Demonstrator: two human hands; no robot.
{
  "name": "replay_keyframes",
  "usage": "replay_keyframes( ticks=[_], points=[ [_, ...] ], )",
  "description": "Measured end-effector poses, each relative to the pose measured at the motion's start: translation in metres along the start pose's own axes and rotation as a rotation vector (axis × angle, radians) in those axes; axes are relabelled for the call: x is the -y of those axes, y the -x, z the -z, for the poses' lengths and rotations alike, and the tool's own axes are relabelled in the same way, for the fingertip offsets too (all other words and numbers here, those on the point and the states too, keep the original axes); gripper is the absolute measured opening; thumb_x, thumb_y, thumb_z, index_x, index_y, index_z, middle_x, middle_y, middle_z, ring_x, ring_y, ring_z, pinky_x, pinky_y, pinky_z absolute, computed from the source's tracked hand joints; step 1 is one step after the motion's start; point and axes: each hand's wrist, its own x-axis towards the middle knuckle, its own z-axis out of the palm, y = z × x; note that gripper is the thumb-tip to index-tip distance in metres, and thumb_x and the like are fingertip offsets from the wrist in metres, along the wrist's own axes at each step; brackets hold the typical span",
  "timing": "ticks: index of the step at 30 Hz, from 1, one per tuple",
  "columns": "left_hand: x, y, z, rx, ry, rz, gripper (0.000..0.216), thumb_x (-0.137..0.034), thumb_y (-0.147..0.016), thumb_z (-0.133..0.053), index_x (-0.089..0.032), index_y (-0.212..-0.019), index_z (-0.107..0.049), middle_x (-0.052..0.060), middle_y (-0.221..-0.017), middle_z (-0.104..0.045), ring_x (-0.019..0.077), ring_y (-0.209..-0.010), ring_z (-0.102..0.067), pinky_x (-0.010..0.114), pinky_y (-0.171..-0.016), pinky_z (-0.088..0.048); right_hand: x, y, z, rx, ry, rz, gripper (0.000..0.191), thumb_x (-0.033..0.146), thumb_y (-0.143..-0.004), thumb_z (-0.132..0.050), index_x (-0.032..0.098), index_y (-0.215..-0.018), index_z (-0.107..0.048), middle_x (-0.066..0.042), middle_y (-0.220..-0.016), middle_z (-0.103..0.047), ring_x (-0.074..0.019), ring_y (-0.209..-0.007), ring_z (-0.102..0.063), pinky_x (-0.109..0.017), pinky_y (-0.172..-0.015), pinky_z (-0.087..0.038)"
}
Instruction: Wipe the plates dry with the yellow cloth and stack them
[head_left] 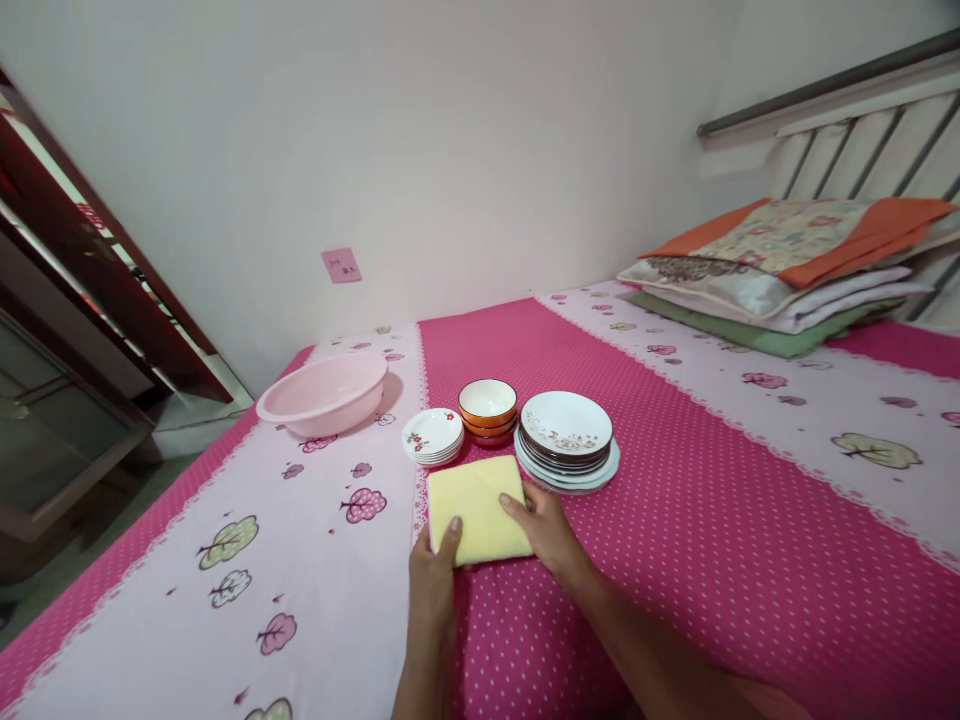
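A folded yellow cloth (pixel 480 508) is held between my two hands, just in front of the dishes. My left hand (pixel 435 565) grips its lower left edge, thumb on top. On the right edge my right hand (pixel 546 522) is closed the same way, its fingers partly hidden beneath. Beyond the cloth stand a stack of small white plates with red flowers (pixel 433 434), a stack of orange bowls with white insides (pixel 487 402), and a stack of larger plates (pixel 568 424) with a brown floral pattern on the top one.
A pink plastic basin (pixel 326 400) rests on the bed at the left. Folded bedding and pillows (pixel 780 260) are piled at the far right by the headboard (pixel 885 150). The bedspread (pixel 712 560) is pink and white. A pink note (pixel 341 265) is on the wall.
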Motion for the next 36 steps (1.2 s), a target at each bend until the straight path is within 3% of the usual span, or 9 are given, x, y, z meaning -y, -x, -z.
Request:
replay_keyframes(
  ticks=[4,7,11,15,19,22,29,36],
  points=[
    [0.001,-0.001,-0.001,-0.087,0.160,0.029,0.043,-0.031,-0.085,-0.081,-0.020,-0.124,-0.067,0.013,-0.115,-0.079,0.0275,-0.104,-0.076,0.041,-0.093,-0.060,0.018,0.013,-0.003,0.022,0.121,0.125,0.038,0.050,-0.086,-0.070,0.021,-0.111,-0.072,-0.010,-0.104,-0.078,-0.0300,-0.091,-0.071,-0.039,-0.080,-0.057],
    [-0.002,0.000,-0.008,-0.068,0.276,0.081,0.036,-0.029,-0.090,-0.075,-0.019,-0.124,-0.067,0.013,-0.116,-0.078,0.0254,-0.101,-0.076,0.038,-0.092,-0.061,0.031,0.018,0.000,-0.019,0.267,0.279,0.030,0.045,-0.089,-0.068,0.021,-0.107,-0.073,-0.009,-0.100,-0.076,-0.0279,-0.092,-0.068,-0.037,-0.085,-0.054],
    [-0.003,-0.005,-0.014,-0.145,0.287,0.230,0.021,-0.031,-0.101,-0.060,-0.013,-0.107,-0.070,0.013,-0.099,-0.080,0.0194,-0.082,-0.077,0.030,-0.080,-0.061,0.050,0.015,0.013,-0.120,0.187,0.292,0.040,0.049,-0.090,-0.067,0.019,-0.115,-0.071,-0.009,-0.105,-0.077,-0.0292,-0.095,-0.071,-0.039,-0.086,-0.057],
    [-0.002,-0.012,-0.011,-0.193,0.296,0.305,0.017,-0.018,-0.102,-0.051,-0.011,-0.097,-0.066,0.015,-0.093,-0.078,0.0197,-0.083,-0.078,0.029,-0.081,-0.061,0.073,0.008,0.039,-0.374,-0.043,0.213,0.056,0.056,-0.082,-0.077,0.017,-0.123,-0.071,-0.012,-0.111,-0.078,-0.0300,-0.090,-0.075,-0.043,-0.081,-0.062],
    [-0.002,-0.014,-0.010,-0.201,0.313,0.323,0.013,-0.013,-0.100,-0.052,-0.012,-0.098,-0.065,0.014,-0.097,-0.078,0.0202,-0.084,-0.079,0.029,-0.081,-0.061,0.089,-0.005,0.068,-0.651,-0.209,0.274,0.054,0.050,-0.079,-0.080,0.016,-0.120,-0.072,-0.012,-0.114,-0.078,-0.0292,-0.101,-0.074,-0.047,-0.092,-0.060],
    [-0.001,-0.014,-0.011,-0.204,0.320,0.326,0.014,-0.013,-0.100,-0.051,-0.010,-0.101,-0.065,0.015,-0.098,-0.078,0.0203,-0.084,-0.079,0.028,-0.079,-0.062,0.094,-0.016,0.083,-0.743,-0.341,0.338,0.049,0.042,-0.076,-0.082,0.015,-0.116,-0.072,-0.011,-0.111,-0.078,-0.0286,-0.109,-0.073,-0.047,-0.099,-0.058],
    [0.001,-0.018,-0.009,-0.203,0.335,0.337,0.014,-0.012,-0.100,-0.051,-0.009,-0.103,-0.064,0.017,-0.100,-0.077,0.0209,-0.085,-0.079,0.029,-0.081,-0.062,0.099,-0.028,0.096,-0.802,-0.367,0.408,0.044,0.041,-0.075,-0.081,0.015,-0.110,-0.072,-0.011,-0.108,-0.078,-0.0276,-0.104,-0.074,-0.047,-0.098,-0.059],
    [0.007,-0.024,-0.005,-0.194,0.357,0.336,0.013,-0.011,-0.098,-0.052,-0.009,-0.103,-0.064,0.019,-0.105,-0.077,0.0229,-0.088,-0.080,0.030,-0.082,-0.062,0.118,-0.069,0.096,-0.704,-0.189,0.389,0.051,0.048,-0.082,-0.070,0.015,-0.121,-0.067,-0.013,-0.115,-0.077,-0.0279,-0.098,-0.076,-0.044,-0.084,-0.063]
  ],
)
